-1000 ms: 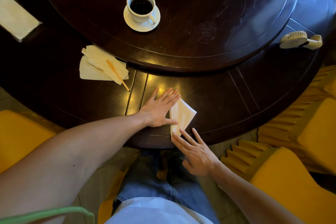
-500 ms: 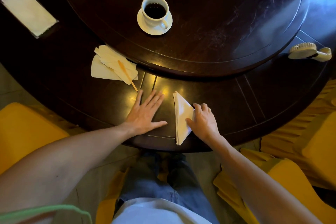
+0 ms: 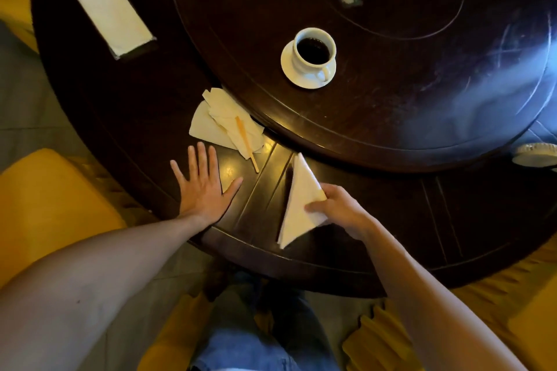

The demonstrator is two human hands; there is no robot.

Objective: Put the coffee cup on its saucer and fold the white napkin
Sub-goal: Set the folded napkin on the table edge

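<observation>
A white coffee cup (image 3: 314,53) full of dark coffee stands on its white saucer (image 3: 289,71) on the dark turntable, far from both hands. The white napkin (image 3: 297,202) is folded into a long triangle near the table's front edge. My right hand (image 3: 340,209) pinches its right corner, thumb on top, and the napkin looks partly lifted. My left hand (image 3: 203,187) lies flat on the table with fingers spread, well to the left of the napkin and apart from it.
Other folded napkins (image 3: 223,122) with a wooden stick (image 3: 247,143) lie just beyond my left hand. A napkin holder (image 3: 114,16) sits far left and a small fan (image 3: 535,153) at the right edge. The raised turntable rim (image 3: 301,129) runs close behind. Yellow chairs (image 3: 51,205) flank me.
My right hand came onto the napkin, took hold of its right corner and folded it into a narrower triangle. My left hand slid left off the napkin and now rests on bare table.
</observation>
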